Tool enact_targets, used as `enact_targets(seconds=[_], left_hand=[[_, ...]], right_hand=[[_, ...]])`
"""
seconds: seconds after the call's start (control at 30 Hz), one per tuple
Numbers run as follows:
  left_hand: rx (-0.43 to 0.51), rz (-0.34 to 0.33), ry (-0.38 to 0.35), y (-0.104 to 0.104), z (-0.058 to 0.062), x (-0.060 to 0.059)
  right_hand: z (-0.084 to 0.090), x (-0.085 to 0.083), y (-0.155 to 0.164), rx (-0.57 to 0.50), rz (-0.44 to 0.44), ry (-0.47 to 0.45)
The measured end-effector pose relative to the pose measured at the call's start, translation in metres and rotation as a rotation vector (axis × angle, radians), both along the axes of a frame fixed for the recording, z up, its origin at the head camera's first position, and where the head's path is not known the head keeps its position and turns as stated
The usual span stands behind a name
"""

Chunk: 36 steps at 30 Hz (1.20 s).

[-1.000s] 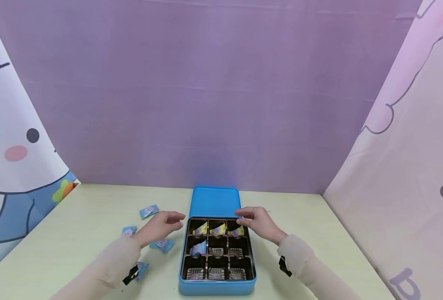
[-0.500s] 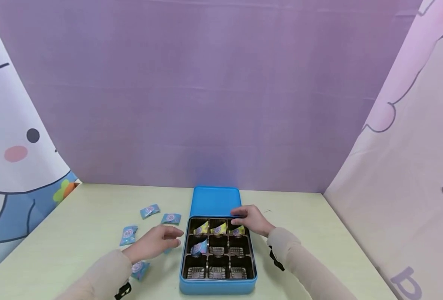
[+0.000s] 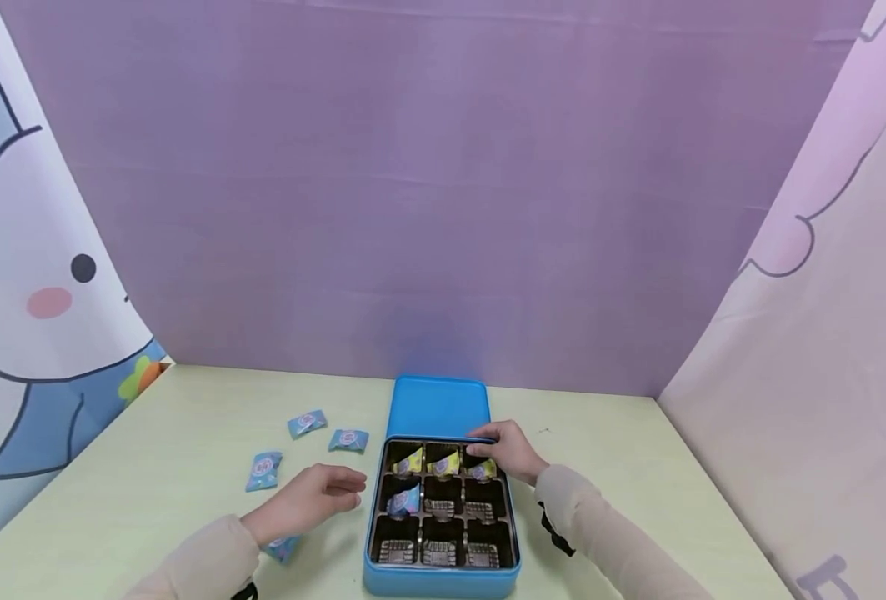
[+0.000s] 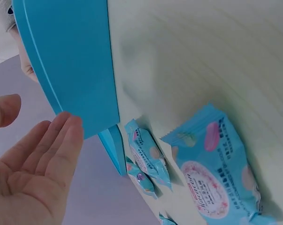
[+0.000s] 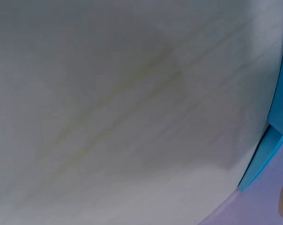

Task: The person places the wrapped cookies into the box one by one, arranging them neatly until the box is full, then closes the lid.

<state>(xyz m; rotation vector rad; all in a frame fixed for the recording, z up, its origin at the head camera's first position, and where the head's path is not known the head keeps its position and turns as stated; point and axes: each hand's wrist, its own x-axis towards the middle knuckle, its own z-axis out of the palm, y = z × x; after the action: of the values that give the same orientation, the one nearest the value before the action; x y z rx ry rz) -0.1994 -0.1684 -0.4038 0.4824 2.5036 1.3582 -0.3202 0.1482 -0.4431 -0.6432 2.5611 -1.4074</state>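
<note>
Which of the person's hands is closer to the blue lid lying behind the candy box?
The right. The right hand rests at the box's far right corner, touching or nearly touching the blue lid. The left hand hovers left of the box, nearer the loose blue candies, well short of the lid.

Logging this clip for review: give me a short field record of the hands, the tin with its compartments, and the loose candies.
Left hand: open, palm up, beside the tin's left side, holding nothing
Right hand: at the tin's far right corner; grip cannot be told
Tin: blue, nine dark compartments
Far row: three yellow candies, one per compartment
Middle row: one blue candy in tin, left compartment
Near row: no candy
Lid: flat behind the tin
Loose blue candies: on the table, left of the tin
</note>
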Motion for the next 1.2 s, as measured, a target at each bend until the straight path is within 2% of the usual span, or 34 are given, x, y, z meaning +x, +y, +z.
enact_targets(seconds=[0.17, 0.27, 0.33, 0.53, 0.63, 0.77, 0.9, 1.07, 1.2], left_hand=[[-0.003, -0.016, 0.002, 0.002, 0.000, 0.003], [-0.021, -0.006, 0.027, 0.001, 0.002, 0.005], [-0.039, 0.020, 0.067, 0.000, 0.002, 0.005], [-0.105, 0.094, 0.267, -0.012, 0.002, 0.004], [-0.119, 0.121, 0.321, -0.019, 0.003, 0.000], [-0.184, 0.140, 0.398, -0.030, 0.005, -0.012], [-0.272, 0.116, 0.471, -0.040, 0.008, -0.030], [-0.313, 0.131, 0.476, -0.053, 0.011, -0.053], [-0.356, 0.165, 0.520, -0.065, 0.008, -0.070]], right_hand=[[-0.002, 0.003, 0.000, -0.035, -0.031, -0.010], [-0.002, 0.003, -0.001, -0.048, -0.039, -0.002], [-0.002, 0.003, -0.002, -0.044, -0.040, 0.008], [-0.002, 0.003, -0.005, -0.022, -0.045, -0.005], [-0.002, 0.003, -0.006, -0.022, -0.045, -0.010], [-0.003, 0.002, -0.005, -0.028, -0.048, 0.001], [-0.004, 0.001, -0.003, -0.019, -0.064, 0.000], [-0.005, 0.000, -0.004, -0.028, -0.074, -0.003], [-0.005, 0.002, -0.006, -0.033, -0.066, -0.008]])
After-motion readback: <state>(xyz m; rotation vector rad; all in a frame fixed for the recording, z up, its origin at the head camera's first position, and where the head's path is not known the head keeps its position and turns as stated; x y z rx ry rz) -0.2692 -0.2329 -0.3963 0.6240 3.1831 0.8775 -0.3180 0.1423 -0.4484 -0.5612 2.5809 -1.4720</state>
